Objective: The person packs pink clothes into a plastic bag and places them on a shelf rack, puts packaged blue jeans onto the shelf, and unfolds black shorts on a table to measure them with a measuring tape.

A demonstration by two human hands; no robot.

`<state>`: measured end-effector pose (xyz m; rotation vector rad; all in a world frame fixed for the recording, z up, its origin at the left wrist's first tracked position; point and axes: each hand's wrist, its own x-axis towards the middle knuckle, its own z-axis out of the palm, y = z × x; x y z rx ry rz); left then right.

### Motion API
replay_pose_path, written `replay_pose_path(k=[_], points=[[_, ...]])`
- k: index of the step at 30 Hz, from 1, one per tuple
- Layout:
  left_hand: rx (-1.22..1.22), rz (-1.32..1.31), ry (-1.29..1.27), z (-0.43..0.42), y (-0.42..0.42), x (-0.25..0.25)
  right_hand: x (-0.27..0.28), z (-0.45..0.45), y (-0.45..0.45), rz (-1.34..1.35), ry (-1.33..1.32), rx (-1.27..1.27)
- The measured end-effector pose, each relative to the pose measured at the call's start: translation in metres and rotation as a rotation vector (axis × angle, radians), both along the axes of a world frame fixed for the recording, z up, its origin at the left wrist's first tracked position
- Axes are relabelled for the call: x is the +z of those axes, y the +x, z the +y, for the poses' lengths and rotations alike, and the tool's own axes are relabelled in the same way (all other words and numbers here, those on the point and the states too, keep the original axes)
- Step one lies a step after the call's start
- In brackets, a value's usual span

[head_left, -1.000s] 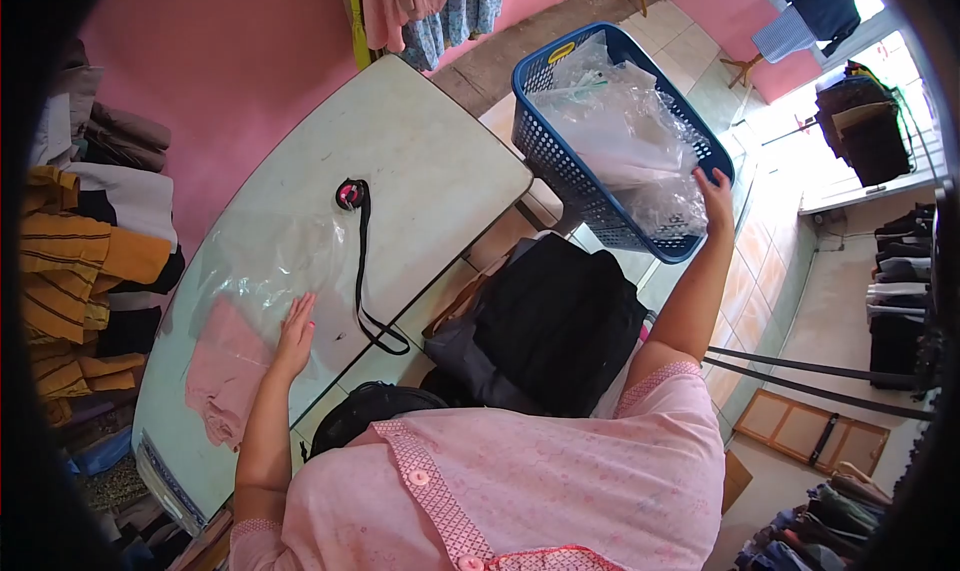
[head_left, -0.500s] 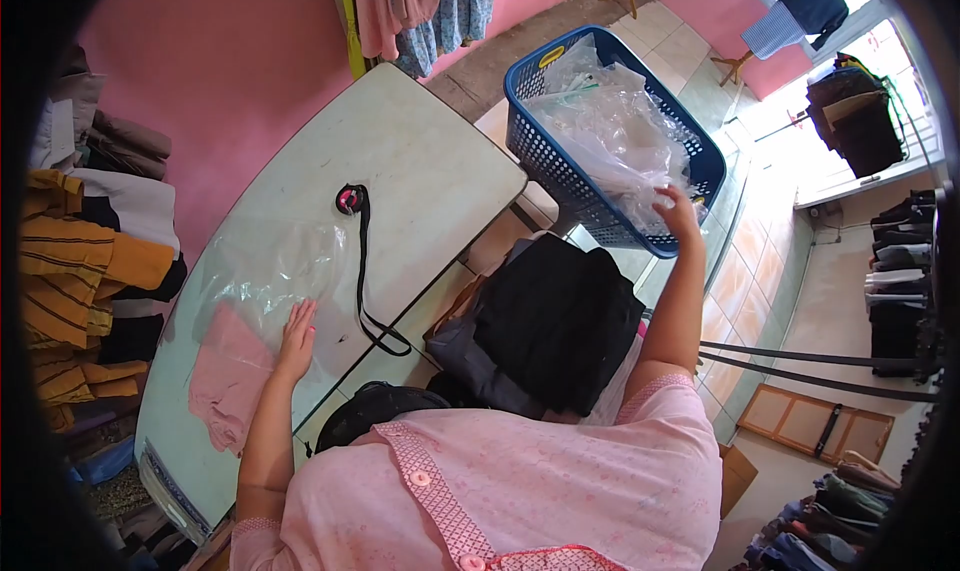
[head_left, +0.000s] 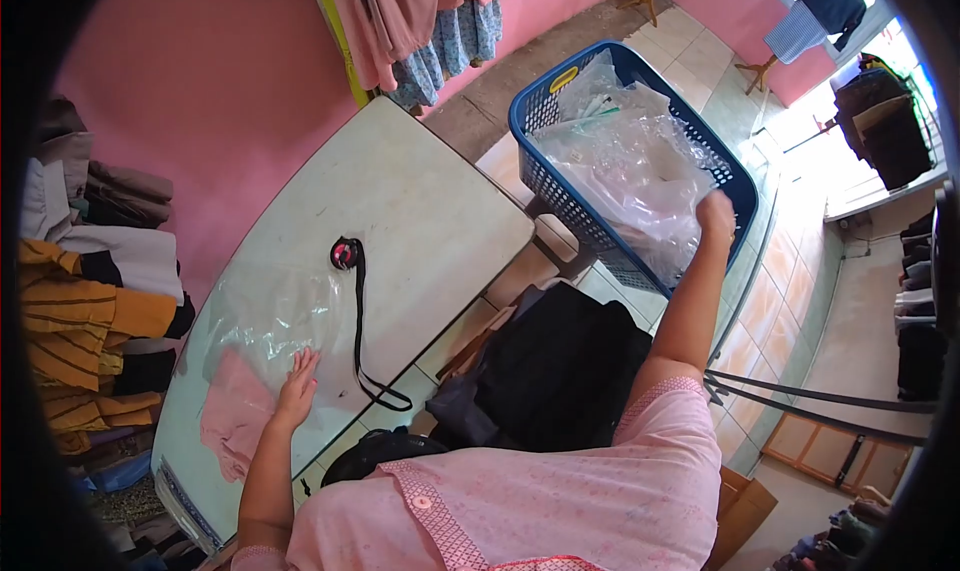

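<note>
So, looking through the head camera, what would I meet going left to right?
Mustard striped clothes, pink cloth, left hand, black-and-pink reel, black fabric pile, right hand.

Clear plastic bags (head_left: 625, 161) heaped, crumpled, in blue basket (head_left: 550, 185).

Open room over table (head_left: 430, 176) far end; basket wall (head_left: 575, 209) blocks rightward.
</note>
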<state>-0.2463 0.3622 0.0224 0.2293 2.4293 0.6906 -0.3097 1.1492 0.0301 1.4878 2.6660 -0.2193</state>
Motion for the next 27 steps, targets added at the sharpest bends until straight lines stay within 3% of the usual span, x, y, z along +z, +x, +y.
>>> replay_pose_path(k=[2, 4, 5, 8, 12, 15, 18, 19, 22, 24, 27], points=[[-0.002, -0.02, -0.016, 0.002, -0.003, 0.003, 0.037, -0.034, -0.032, 0.206, -0.029, -0.019], [-0.004, -0.029, -0.03, 0.004, -0.003, 0.005, 0.013, -0.028, -0.071, 0.123, 0.125, 0.156], [-0.006, -0.043, -0.038, 0.004, -0.004, 0.006, 0.008, -0.033, -0.086, -0.01, 0.076, 0.133], [-0.013, -0.075, -0.052, 0.005, -0.007, 0.007, -0.027, -0.005, -0.119, -0.021, 0.103, 0.064], [-0.029, -0.105, -0.077, 0.005, -0.01, 0.008, -0.064, 0.025, -0.126, -0.274, 0.143, 0.059], [-0.023, -0.133, -0.048, 0.003, -0.012, 0.008, -0.089, 0.035, -0.124, -0.141, 0.162, 0.032], [-0.018, -0.145, -0.034, 0.001, -0.013, 0.007, -0.089, 0.047, -0.116, 0.252, 0.237, -0.023], [-0.021, -0.148, -0.038, 0.0, -0.013, 0.007, -0.087, 0.05, -0.115, 0.521, 0.39, -0.086], [-0.019, -0.148, -0.022, 0.0, -0.013, 0.007, -0.052, 0.07, -0.093, 1.091, 0.328, -0.079], [-0.041, -0.125, -0.012, -0.006, -0.012, 0.003, -0.016, 0.066, -0.076, 1.528, -0.062, -0.09], [-0.042, -0.121, -0.011, -0.005, -0.012, 0.003, 0.039, 0.044, -0.044, 1.811, -0.578, -0.13]])
